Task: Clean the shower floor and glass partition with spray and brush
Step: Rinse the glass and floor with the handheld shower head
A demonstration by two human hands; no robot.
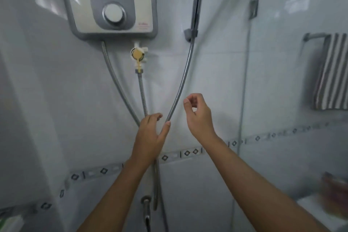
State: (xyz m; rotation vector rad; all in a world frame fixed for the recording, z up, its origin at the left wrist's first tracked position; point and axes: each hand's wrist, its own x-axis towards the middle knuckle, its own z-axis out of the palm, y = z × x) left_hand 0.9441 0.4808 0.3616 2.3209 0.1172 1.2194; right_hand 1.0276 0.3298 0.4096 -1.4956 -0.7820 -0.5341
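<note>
- Metal shower hose point(181, 83) hangs from the handset point(197, 5) in its wall bracket. My left hand point(151, 135) is spread, thumb just beside the hose, gripping nothing.
- My right hand point(198, 117) hovers near, fingers loosely curled and holding nothing.
- I judge the step is taking the handset down to rinse. I'd lift it straight out, minding the hose.
- Glass partition point(244, 84) stands to the right; spray, brush and shower floor are out of view.
- Pale glossy tiled wall point(56, 100) carries a water heater point(111, 2); a striped towel point(331, 71) hangs beyond the glass.
</note>
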